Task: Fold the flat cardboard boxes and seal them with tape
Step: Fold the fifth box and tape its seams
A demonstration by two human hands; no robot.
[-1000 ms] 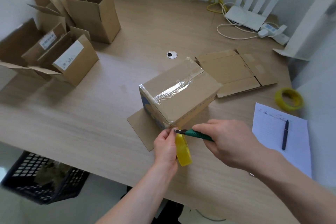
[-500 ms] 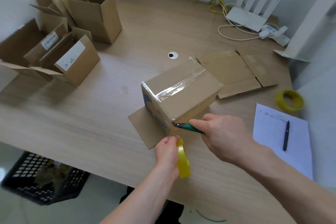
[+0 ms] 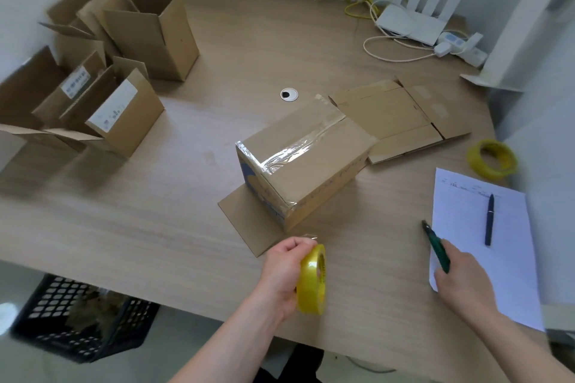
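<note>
A folded cardboard box (image 3: 308, 162) sits mid-table with clear tape along its top seam and down its near end, one flap lying flat under it. Just in front of it my left hand (image 3: 284, 270) grips a yellow tape roll (image 3: 312, 280) held on edge, apart from the box. To the right my right hand (image 3: 463, 277) holds a green utility knife (image 3: 437, 246) at the edge of a white paper sheet (image 3: 497, 258). A flat unfolded cardboard box (image 3: 401, 118) lies behind the taped box.
Several open cardboard boxes (image 3: 124, 50) stand at the table's left. A second yellow tape roll (image 3: 493, 158) lies at the right, a black pen (image 3: 489, 219) on the paper, a router with cables (image 3: 410, 25) at the back. A black crate (image 3: 81, 320) sits on the floor.
My right hand has drawn the knife away from the box's near corner to the right, beside the paper. My left hand has pulled the tape roll back from the box, now free of it.
</note>
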